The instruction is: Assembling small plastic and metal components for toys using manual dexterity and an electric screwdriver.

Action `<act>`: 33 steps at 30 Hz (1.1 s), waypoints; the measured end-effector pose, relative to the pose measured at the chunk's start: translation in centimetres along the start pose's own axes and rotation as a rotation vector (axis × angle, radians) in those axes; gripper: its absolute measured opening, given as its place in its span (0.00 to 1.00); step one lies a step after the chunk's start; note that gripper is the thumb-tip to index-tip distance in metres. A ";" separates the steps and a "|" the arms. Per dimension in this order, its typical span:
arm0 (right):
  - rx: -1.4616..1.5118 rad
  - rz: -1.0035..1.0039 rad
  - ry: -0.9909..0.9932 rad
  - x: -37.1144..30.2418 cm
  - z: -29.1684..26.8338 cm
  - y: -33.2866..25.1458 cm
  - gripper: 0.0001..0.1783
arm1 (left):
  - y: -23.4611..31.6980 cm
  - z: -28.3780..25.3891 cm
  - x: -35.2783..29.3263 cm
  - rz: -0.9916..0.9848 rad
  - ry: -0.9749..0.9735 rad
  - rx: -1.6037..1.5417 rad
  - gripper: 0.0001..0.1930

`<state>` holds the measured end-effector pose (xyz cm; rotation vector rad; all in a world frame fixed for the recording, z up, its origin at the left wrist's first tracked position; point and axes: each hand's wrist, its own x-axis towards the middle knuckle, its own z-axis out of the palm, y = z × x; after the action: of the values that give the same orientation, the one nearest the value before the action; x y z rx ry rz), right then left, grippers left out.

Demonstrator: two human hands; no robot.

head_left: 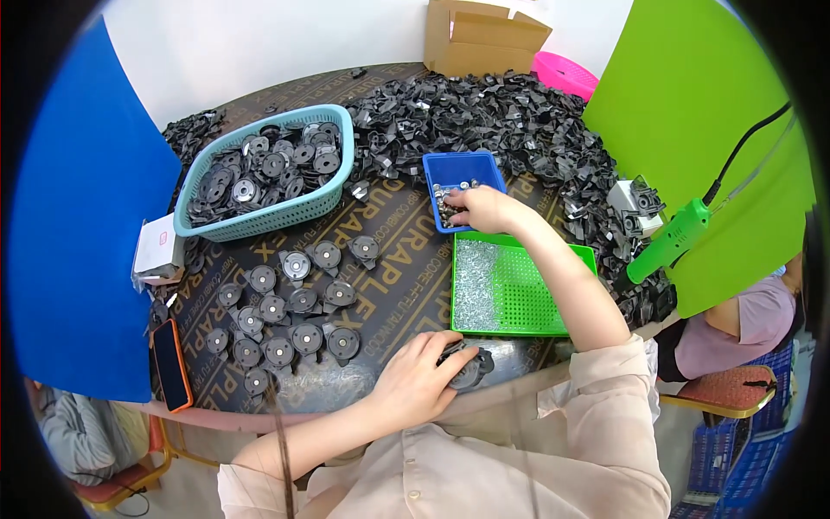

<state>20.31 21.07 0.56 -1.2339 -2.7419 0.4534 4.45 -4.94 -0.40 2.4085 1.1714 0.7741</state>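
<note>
My left hand [421,374] rests at the table's near edge, its fingers closed round a dark round plastic part [472,368]. Over the small blue bin [495,176] is my right hand [482,210], fingers bent down among small shiny metal pieces [443,213]. Whether a piece is between those fingertips is too small to make out. Just below the bin lies a green perforated tray [527,297], with many tiny silvery pieces [474,285] heaped in its left half. To the left of my left hand, several round dark parts with grey discs [306,337] are laid out in loose rows.
A light-blue basket [259,227] of similar round parts stands at the left. Loose black pieces [484,112] pile along the back and right. A green electric screwdriver [673,240] hangs on a cord at right. A phone [171,365] lies at the left edge. A cardboard box [484,43] stands behind.
</note>
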 end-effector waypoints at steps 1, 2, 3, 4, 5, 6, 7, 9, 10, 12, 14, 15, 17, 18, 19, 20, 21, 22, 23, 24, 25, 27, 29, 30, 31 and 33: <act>-0.034 0.010 0.003 -0.1 -0.5 -0.9 0.19 | -0.1 -0.1 -0.3 -0.013 -0.004 -0.002 0.30; -0.067 0.019 0.006 0.0 -0.6 -1.5 0.16 | -0.3 -0.2 -0.6 -0.050 0.012 -0.003 0.32; -0.051 0.035 0.088 -0.2 -0.6 -1.3 0.13 | -0.2 -0.2 -0.5 -0.079 0.021 -0.013 0.35; -0.061 0.028 0.133 -0.5 -0.6 -1.2 0.11 | -0.2 -0.5 -0.4 -0.083 0.011 -0.024 0.35; -0.047 0.058 0.137 -0.6 -0.5 -1.1 0.09 | -0.2 -1.1 -0.3 -0.069 -0.007 -0.051 0.36; -0.036 0.085 0.149 -0.6 -0.7 -1.3 0.07 | -0.2 -1.9 -0.2 -0.053 -0.019 -0.070 0.37; -0.034 0.090 0.145 -0.5 -0.6 -1.0 0.07 | 0.0 -2.4 -0.2 -0.070 -0.017 -0.139 0.31; 0.062 0.067 0.171 -0.1 -0.3 -0.7 0.08 | -0.6 -1.9 -0.7 -0.161 0.032 -0.201 0.27; 0.065 0.065 0.170 0.1 -0.3 -0.8 0.08 | -0.8 -2.0 -0.9 -0.252 0.086 -0.258 0.24; 0.094 0.124 0.181 0.6 -0.2 -1.1 0.04 | -2.0 -2.8 -1.2 -0.264 0.181 -0.322 0.20; 0.033 0.055 0.254 1.0 0.3 -0.8 0.05 | -3.1 -2.8 -0.7 -0.326 0.354 -0.650 0.21; -0.034 0.008 0.322 0.8 0.6 0.0 0.07 | -2.2 -3.5 0.8 -0.359 0.486 -0.857 0.24; -0.093 0.029 0.361 0.2 0.0 -0.5 0.07 | -1.8 -5.9 2.6 -0.542 0.477 -1.166 0.25; -0.154 0.052 0.398 -0.1 -0.3 -0.7 0.07 | -1.7 -6.8 3.4 -0.678 0.457 -1.256 0.24; -0.152 0.028 0.439 -0.2 -0.6 -0.6 0.06 | -2.4 -7.1 4.0 -0.674 0.405 -1.406 0.22; -0.155 0.024 0.443 -0.4 -1.0 -0.7 0.06 | -2.7 -6.8 4.2 -0.668 0.408 -1.404 0.22; -0.055 0.055 0.423 -0.9 -1.7 -1.6 0.06 | -3.1 -6.3 4.4 -0.657 0.423 -1.467 0.22; 0.043 0.083 0.402 -1.6 -2.7 -2.9 0.06 | -3.6 -6.0 4.6 -0.643 0.441 -1.530 0.22; 0.315 0.089 0.364 -2.7 -3.6 -5.0 0.07 | -4.1 -5.3 4.3 -0.642 0.444 -1.560 0.21; 0.470 -0.007 0.387 -3.9 -3.5 -6.6 0.06 | -4.3 -4.9 3.9 -0.645 0.452 -1.531 0.21; 0.380 -0.211 0.450 -5.4 -3.3 -7.8 0.05 | -4.3 -4.7 3.7 -0.644 0.432 -1.593 0.21; 0.215 -0.479 0.502 -8.0 -2.4 -10.1 0.08 | -4.1 -4.2 3.3 -0.651 0.432 -1.726 0.23; 0.065 -0.441 0.508 -9.8 -1.3 -11.4 0.09 | -4.0 -4.1 3.3 -0.613 0.386 -1.753 0.22; 0.062 -0.436 0.510 -10.1 -1.0 -11.5 0.09 | -4.0 -4.1 3.3 -0.575 0.350 -1.768 0.22; 0.052 -0.414 0.518 -10.2 -0.6 -11.4 0.08 | -4.3 -3.8 3.2 -0.611 0.320 -1.767 0.21; 0.035 -0.391 0.529 -10.5 0.1 -11.0 0.09 | -4.0 -3.8 3.1 -0.660 0.301 -1.732 0.21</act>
<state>19.39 6.28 4.16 -0.6536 -2.4069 0.1086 1.26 0.26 1.48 0.4763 0.6635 1.1524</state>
